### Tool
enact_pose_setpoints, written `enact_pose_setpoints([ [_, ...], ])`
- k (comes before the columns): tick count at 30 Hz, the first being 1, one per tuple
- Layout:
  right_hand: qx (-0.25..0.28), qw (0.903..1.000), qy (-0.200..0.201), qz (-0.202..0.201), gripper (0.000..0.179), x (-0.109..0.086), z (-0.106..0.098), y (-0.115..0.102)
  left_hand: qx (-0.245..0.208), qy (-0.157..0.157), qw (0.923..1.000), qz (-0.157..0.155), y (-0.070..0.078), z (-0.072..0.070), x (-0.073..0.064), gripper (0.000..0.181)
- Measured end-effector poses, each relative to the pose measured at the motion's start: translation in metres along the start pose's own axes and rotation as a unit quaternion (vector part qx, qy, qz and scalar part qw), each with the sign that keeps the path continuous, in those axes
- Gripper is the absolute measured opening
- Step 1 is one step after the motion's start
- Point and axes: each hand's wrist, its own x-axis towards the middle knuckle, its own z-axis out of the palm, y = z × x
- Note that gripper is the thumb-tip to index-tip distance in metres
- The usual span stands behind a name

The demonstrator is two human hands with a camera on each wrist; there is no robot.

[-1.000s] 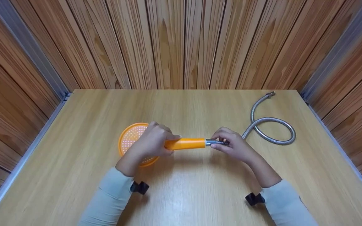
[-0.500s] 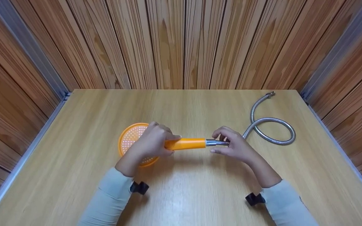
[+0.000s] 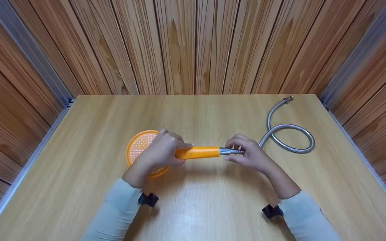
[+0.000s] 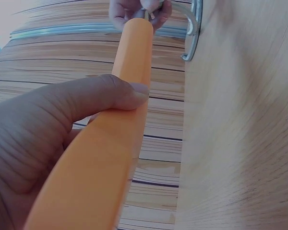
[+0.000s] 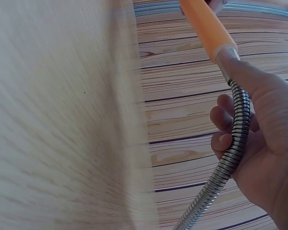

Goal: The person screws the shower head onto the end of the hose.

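Note:
An orange shower head with a round, perforated face (image 3: 141, 147) is in the left part of the head view, its handle (image 3: 201, 152) pointing right. My left hand (image 3: 166, 150) grips the handle near the face and covers part of both. In the left wrist view the thumb (image 4: 129, 96) lies across the handle. A metal connector (image 3: 224, 151) joins the handle's end to a ribbed metal shower hose (image 5: 237, 129). My right hand (image 3: 246, 152) holds this end, thumb on the connector in the right wrist view and fingers curled around the hose.
The hose's loose length (image 3: 308, 137) makes a loop on the wooden table (image 3: 193, 207) at the right, its far end fitting (image 3: 288, 99) near the back edge. Wood-panelled walls (image 3: 179, 47) stand behind and on both sides. Each wrist wears a black camera mount (image 3: 272, 211).
My right thumb and fingers spread away from the connector half a second ago and have now drawn back in around it. The left hand and shower head have stayed in place.

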Motion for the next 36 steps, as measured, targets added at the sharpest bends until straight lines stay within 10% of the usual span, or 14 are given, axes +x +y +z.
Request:
enact_pose_setpoints([
  [16,0.018,0.9997,-0.002,-0.014,0.026,0.001,-0.007,-0.039,-0.013,0.004,0.9999,0.001,-0.001,-0.001,-0.001,0.045],
  [36,0.020,0.9997,-0.001,0.010,0.025,0.001,-0.004,-0.038,-0.009,-0.002,0.9999,-0.006,-0.001,-0.001,-0.003,0.045],
])
